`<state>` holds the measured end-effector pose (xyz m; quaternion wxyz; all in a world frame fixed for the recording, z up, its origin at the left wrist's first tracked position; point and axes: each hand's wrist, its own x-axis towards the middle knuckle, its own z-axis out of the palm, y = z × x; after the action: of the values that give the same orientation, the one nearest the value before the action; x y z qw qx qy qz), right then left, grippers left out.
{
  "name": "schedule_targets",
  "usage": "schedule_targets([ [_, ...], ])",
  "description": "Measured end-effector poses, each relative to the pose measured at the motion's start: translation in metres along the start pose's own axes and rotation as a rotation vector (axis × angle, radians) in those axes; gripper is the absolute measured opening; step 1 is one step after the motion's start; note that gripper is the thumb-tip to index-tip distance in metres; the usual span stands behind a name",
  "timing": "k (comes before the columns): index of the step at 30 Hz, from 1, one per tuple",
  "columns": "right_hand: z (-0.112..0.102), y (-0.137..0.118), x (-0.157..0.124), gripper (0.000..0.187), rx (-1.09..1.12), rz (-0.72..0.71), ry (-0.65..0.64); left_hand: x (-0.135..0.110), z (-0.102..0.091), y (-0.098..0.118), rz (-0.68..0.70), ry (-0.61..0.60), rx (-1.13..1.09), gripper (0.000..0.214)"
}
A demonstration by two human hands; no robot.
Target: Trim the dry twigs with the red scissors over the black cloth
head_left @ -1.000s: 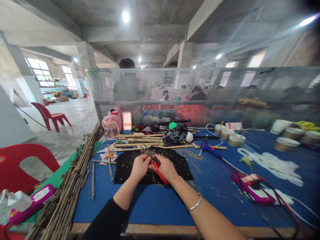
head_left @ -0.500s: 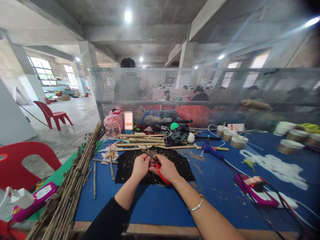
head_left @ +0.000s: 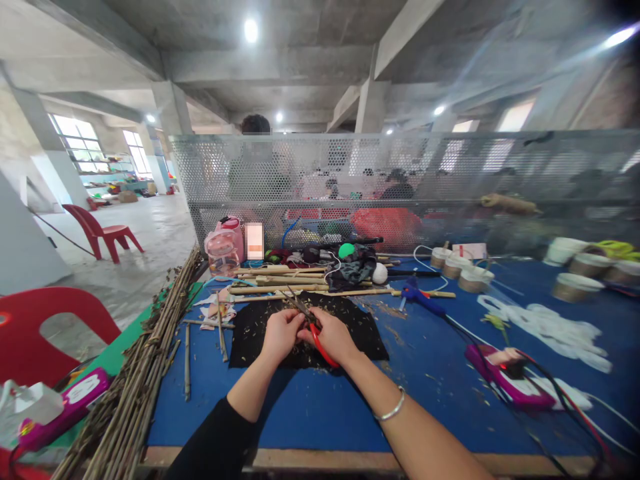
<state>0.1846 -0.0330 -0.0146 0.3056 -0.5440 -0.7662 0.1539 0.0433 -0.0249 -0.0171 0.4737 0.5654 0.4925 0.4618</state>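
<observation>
"Where are the scissors (head_left: 319,345)?"

"In the right hand (head_left: 330,337), which is wrapped around the red handles. The blades point away past its fingertips, slanting toward the left."

"And the left hand (head_left: 280,335)?"

"Just beside the right one, fingertips close to it. Thumb and fingers are drawn together in a pinch; I can't tell what, if anything, sits between them."

"What's beneath the two?"

"A black cloth (head_left: 363,333) scattered with small pale bits, spread over the blue tabletop (head_left: 310,423)."

"Anything ahead of the hands?"

"Pale bamboo sticks (head_left: 280,281) lie crosswise just past the cloth. Behind them and a little to the right are a green ball (head_left: 346,251) and a white ball (head_left: 380,274)."

"To the right hand's side?"

"A blue glue gun (head_left: 423,299), ahead and to its right, and a purple power strip (head_left: 533,395), well apart from it."

"And out from the left hand?"

"A few short twigs (head_left: 187,363) nearby, then, farther off, a long bundle of dry stems (head_left: 143,360)."
</observation>
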Motion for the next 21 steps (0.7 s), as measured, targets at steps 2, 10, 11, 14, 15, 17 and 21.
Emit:
schedule_targets([
  [2,-0.0003,-0.0006,0.0000,0.049,-0.005,-0.012,0.011,0.0007,-0.0002,-0.0010,0.023,-0.022,0.004,0.028],
  [10,-0.0007,0.0015,-0.0012,0.039,0.033,-0.005,0.013,0.0005,-0.0019,-0.0008,-0.014,-0.026,0.023,0.027],
  [11,-0.0013,0.0017,-0.0014,0.038,0.041,-0.003,0.007,0.0006,-0.0023,-0.0008,-0.012,-0.025,0.021,0.027],
  [14,-0.0029,0.0021,-0.0015,0.036,0.064,0.003,-0.010,0.0010,-0.0031,-0.0005,-0.004,-0.012,0.021,0.028],
  [15,-0.0034,0.0020,-0.0014,0.036,0.068,0.005,-0.015,0.0011,-0.0031,-0.0001,-0.004,-0.007,0.022,0.028],
  [17,-0.0039,0.0017,-0.0012,0.035,0.066,0.014,-0.026,0.0010,-0.0028,0.0011,-0.022,-0.002,0.017,0.027],
  [21,-0.0030,0.0010,-0.0010,0.038,-0.002,0.027,-0.028,0.0012,-0.0021,0.0032,-0.048,-0.005,-0.008,0.026],
])
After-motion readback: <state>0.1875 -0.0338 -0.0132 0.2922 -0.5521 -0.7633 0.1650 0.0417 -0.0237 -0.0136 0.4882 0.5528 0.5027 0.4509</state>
